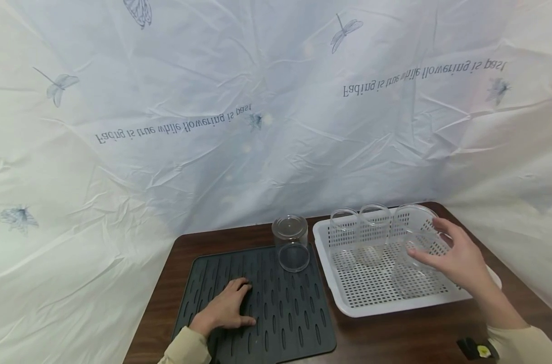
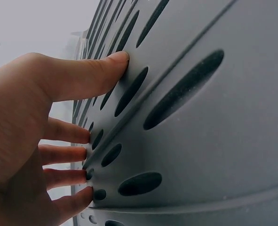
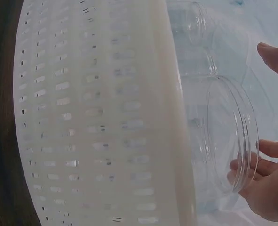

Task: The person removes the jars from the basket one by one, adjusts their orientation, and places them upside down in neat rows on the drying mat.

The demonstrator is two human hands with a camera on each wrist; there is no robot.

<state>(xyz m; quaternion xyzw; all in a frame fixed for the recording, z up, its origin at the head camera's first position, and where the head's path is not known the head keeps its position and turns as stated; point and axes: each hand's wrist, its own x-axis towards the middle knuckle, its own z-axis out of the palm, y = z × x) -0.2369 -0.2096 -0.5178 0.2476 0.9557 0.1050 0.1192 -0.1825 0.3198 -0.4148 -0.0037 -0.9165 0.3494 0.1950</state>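
Observation:
My left hand (image 1: 226, 307) rests with its fingertips and thumb on the dark grey slotted mat (image 1: 299, 298), holding nothing. In the left wrist view its thumb and fingers are spread against the mat's surface. Over the right part of the white basket (image 1: 371, 309) is my right hand (image 1: 462, 258), thumb and fingers apart around the top of a clear jar (image 3: 223, 136). The right wrist view has its fingers at the far side of that jar's rim, while the thumb stands away from it. Another clear jar (image 1: 291, 242) sits upside down on the mat's back right corner.
More clear jars stand in the basket, including one at its left (image 1: 344, 237). Brown table (image 1: 185, 253) shows around mat and basket. A printed white cloth (image 1: 276, 131) hangs behind. A small black and yellow item (image 1: 478, 349) lies by the right sleeve.

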